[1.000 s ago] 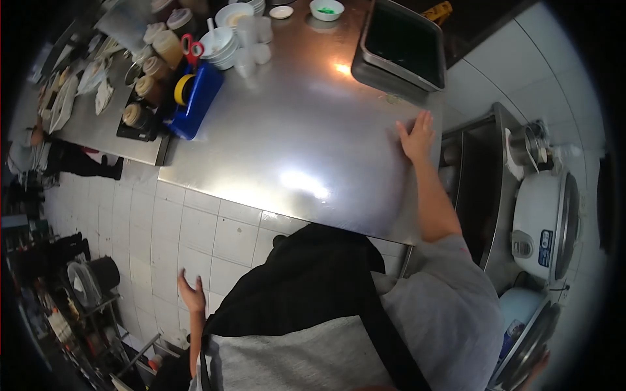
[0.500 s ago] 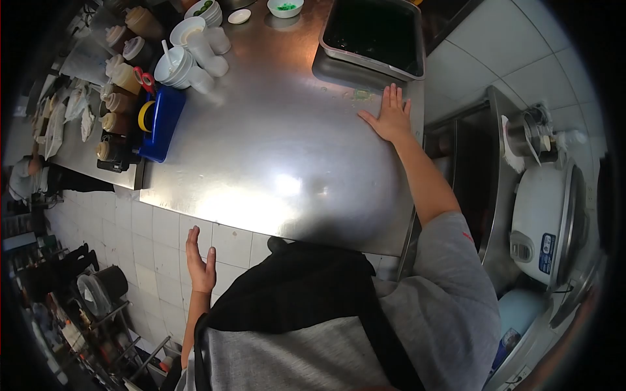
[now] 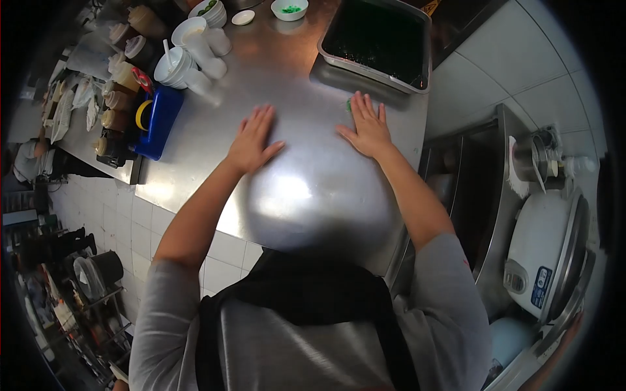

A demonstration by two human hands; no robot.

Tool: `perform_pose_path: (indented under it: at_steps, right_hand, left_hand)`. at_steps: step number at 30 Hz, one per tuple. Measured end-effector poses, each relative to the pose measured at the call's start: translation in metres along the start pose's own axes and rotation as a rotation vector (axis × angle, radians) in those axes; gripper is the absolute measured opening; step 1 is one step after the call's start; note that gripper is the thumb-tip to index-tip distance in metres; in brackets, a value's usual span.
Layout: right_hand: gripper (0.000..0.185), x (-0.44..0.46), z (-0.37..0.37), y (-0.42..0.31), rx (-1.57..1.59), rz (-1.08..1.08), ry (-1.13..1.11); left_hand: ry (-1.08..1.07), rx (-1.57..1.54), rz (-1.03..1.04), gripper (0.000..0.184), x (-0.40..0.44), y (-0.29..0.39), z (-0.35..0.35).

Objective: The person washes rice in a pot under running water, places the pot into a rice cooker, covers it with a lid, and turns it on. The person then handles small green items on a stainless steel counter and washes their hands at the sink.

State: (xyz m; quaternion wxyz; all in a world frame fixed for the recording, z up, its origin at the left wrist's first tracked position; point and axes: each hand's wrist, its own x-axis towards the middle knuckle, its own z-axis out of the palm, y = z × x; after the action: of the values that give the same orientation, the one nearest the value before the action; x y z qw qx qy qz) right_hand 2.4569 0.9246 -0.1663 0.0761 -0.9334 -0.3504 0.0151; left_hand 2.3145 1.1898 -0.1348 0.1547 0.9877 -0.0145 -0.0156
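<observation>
Both my hands are over the stainless steel table (image 3: 202,150), fingers spread and nothing held. My left hand (image 3: 253,141) is near the middle of the table, palm down; whether it touches the metal I cannot tell. My right hand (image 3: 368,127) lies flat farther right, its fingertips beside a small green bit (image 3: 349,105) on the surface. Just beyond those fingertips stands a metal tray (image 3: 372,69) filled with something dark green and glossy.
Stacked white bowls (image 3: 171,73) and upturned clear cups (image 3: 210,65) stand at the back left. Near them are a blue bin (image 3: 163,124) with yellow tape, red-handled scissors (image 3: 143,79) and several sauce bottles (image 3: 117,101). A bowl (image 3: 287,9) holds green bits. A rice cooker (image 3: 541,251) stands right.
My left hand has come up from beside the table to over its middle. My right hand has slid a little left and nearer to me, away from the tray.
</observation>
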Motion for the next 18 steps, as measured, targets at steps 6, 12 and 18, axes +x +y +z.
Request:
perform_pose_path:
  at_steps: [6, 12, 18]
  right_hand:
    - [0.057, 0.004, 0.001, 0.037, 0.937, -0.038, 0.098]
    - [0.060, 0.015, -0.001, 0.056, 0.426, -0.164, 0.083]
    - [0.063, 0.029, 0.004, 0.045, 0.087, -0.178, 0.076]
  left_hand:
    - [0.005, 0.165, -0.103, 0.086, 0.098, 0.054, 0.047]
    - [-0.040, 0.156, 0.192, 0.073, 0.093, 0.099, 0.050]
    - [0.152, -0.322, 0.133, 0.054, 0.071, 0.083, 0.050]
